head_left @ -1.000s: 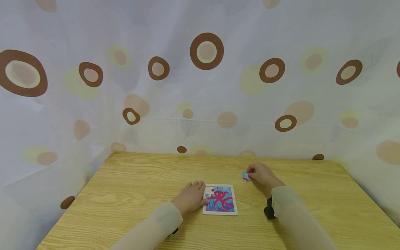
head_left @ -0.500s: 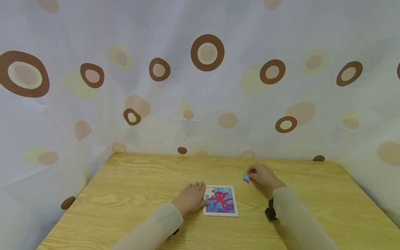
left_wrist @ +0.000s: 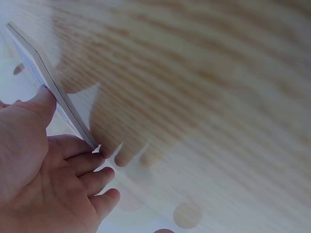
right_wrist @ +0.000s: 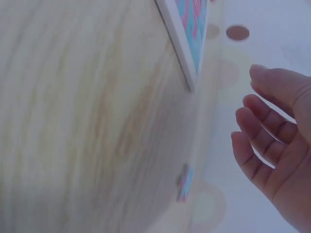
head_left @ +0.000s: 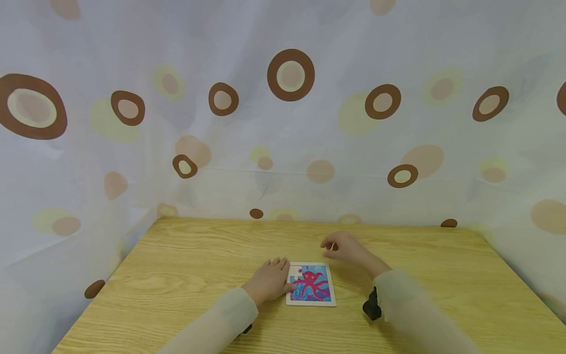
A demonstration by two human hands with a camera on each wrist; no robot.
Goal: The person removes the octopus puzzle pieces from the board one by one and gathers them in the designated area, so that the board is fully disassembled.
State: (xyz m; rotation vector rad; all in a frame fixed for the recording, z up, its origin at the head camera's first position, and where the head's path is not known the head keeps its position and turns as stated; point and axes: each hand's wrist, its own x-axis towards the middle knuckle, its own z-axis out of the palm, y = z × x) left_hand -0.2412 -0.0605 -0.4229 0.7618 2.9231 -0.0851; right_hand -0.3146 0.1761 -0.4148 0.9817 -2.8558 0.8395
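Observation:
A small square octopus jigsaw puzzle [head_left: 313, 287] in a white frame lies on the table. Its upper left corner is a bare white gap. My left hand [head_left: 268, 279] rests along the frame's left edge with fingers extended; in the left wrist view the thumb [left_wrist: 44, 103] lies over the edge onto the picture. Just beyond the puzzle's upper right corner, my right hand [head_left: 347, 247] hovers with loosely bent fingers, holding nothing. A loose blue and pink puzzle piece [right_wrist: 184, 183] lies on the table in the right wrist view; the right hand hides it from the head view.
The wood-grain table [head_left: 199, 255] runs back to a white wall covering [head_left: 283, 132] printed with brown and yellow circles. Similar sheeting hangs at both sides. A black wrist device [head_left: 373, 306] sits at the right cuff.
My right hand has let go of the loose puzzle piece and moved left toward the puzzle. The left hand has stayed on the frame.

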